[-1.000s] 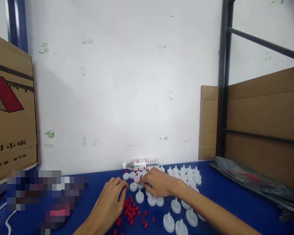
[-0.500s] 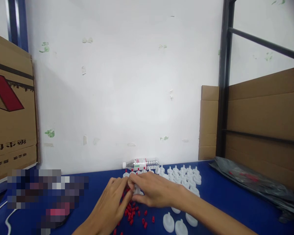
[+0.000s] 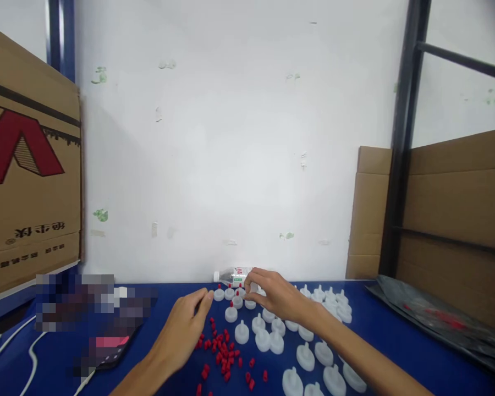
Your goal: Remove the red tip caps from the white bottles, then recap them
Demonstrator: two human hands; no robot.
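The hands, together half a second earlier, had come apart, the right one drawing off toward the bottle, and the whole view had swung slightly left. Taking places by a clock laid over the view, a printed cardboard box (image 3: 33, 220) stood at nine, with white cables (image 3: 33, 360) and a pixelated patch (image 3: 94, 308) at eight on the blue bench (image 3: 379, 341). At seven the left hand (image 3: 185, 319) hung with thumb and forefinger drawn close together; whether anything was pinched between them could not be told. Loose red tips (image 3: 226, 355) lay scattered at six, near its thumb side. Above them, between the hands, stood a small group of red-tipped caps (image 3: 231, 314), white and upright, in front of a clear bottle (image 3: 226, 276) lying on its side by the wall. At five the right hand (image 3: 278, 297) curved its thumb and fingers toward each other over a white cap (image 3: 250, 304) with its top hidden; its grip, if any, was unclear. Bare white caps (image 3: 263, 341), nozzles up, spread from six round to four. Cardboard (image 3: 369, 214) leaned at three beside a dark metal post (image 3: 402, 137), and a grey plastic bag (image 3: 416, 311) lay at four.
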